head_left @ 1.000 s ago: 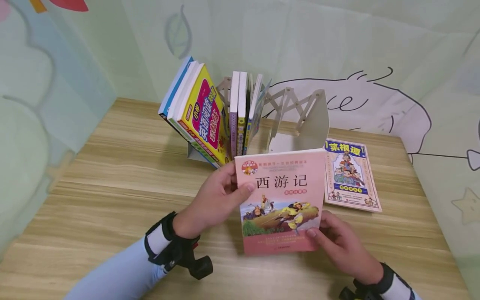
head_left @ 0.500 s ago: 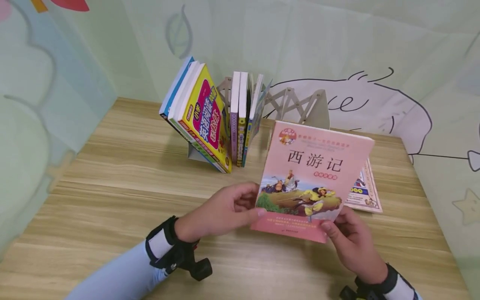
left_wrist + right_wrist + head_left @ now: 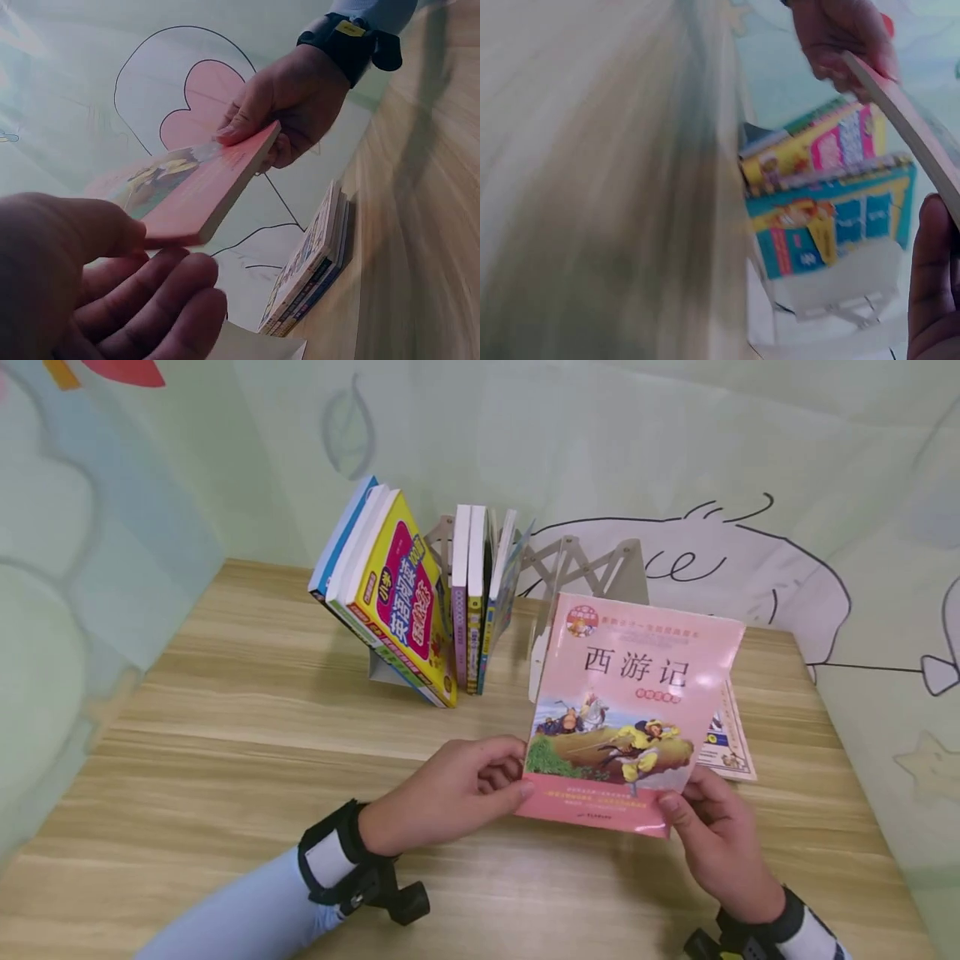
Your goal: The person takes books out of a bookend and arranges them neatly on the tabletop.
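A pink paperback book (image 3: 622,718) with a painted cover is held up over the table, tilted a little clockwise in the head view. My left hand (image 3: 457,789) pinches its lower left edge, thumb on the cover and the other fingers curled behind. At the lower right edge, my right hand (image 3: 712,831) grips it with the thumb in front and fingers at the back. In the left wrist view the pink book (image 3: 202,187) spans both hands. Partly covered by it in the head view, a small stack of books (image 3: 304,262) lies flat on the table.
A folding metal bookrack (image 3: 577,560) stands at the back of the wooden table (image 3: 225,777). Thick yellow and blue books (image 3: 397,602) lean at its left, with several slimmer upright books (image 3: 472,602) beside them. A printed cloth wall (image 3: 465,427) closes off the back.
The pink book has moved up and to the right and turned clockwise, now overlapping the flat stack. My left hand has shifted from its upper left edge down to the lower left.
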`<state>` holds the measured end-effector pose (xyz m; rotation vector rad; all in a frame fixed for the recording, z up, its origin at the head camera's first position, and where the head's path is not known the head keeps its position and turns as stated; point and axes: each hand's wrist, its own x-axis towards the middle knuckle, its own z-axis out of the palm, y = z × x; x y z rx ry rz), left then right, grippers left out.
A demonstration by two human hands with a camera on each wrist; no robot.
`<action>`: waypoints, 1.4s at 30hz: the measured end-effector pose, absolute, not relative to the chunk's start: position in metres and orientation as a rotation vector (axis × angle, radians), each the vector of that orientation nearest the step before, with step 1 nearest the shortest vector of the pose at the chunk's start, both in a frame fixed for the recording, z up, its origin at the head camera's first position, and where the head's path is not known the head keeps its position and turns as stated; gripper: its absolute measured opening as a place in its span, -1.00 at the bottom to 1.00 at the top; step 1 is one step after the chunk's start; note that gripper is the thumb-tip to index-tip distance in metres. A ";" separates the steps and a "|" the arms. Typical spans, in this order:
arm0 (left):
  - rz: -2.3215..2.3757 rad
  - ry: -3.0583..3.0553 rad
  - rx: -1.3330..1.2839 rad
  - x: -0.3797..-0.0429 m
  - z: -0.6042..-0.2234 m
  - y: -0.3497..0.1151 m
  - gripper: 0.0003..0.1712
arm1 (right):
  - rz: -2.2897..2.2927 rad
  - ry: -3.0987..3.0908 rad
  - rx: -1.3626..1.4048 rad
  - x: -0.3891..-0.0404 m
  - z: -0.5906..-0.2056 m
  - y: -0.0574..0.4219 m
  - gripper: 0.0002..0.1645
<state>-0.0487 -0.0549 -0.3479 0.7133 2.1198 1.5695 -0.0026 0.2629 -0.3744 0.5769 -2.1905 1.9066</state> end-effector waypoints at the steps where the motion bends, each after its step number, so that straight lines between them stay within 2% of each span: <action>1: 1.558 2.138 0.700 -0.049 -0.348 -0.056 -0.70 | 1.902 -2.179 0.548 -0.004 -0.373 0.266 -0.62; 7: 1.492 2.239 0.669 -0.051 -0.348 -0.064 -0.76 | 1.903 -2.055 0.303 -0.020 -0.366 0.295 -0.59; 16: 1.456 2.240 0.648 -0.052 -0.350 -0.067 -0.78 | 1.944 -1.896 -0.203 -0.040 -0.371 0.327 -0.51; 27: 1.435 2.261 0.645 -0.050 -0.352 -0.066 -0.79 | 1.774 -2.246 -0.698 -0.051 -0.386 0.353 -0.35; 35: 1.429 2.256 0.642 -0.051 -0.352 -0.066 -0.79 | 1.464 -2.693 -0.795 -0.061 -0.388 0.356 -0.21; 42: 1.415 2.259 0.623 -0.051 -0.352 -0.066 -0.79 | 1.292 -2.833 -0.862 -0.068 -0.389 0.361 -0.15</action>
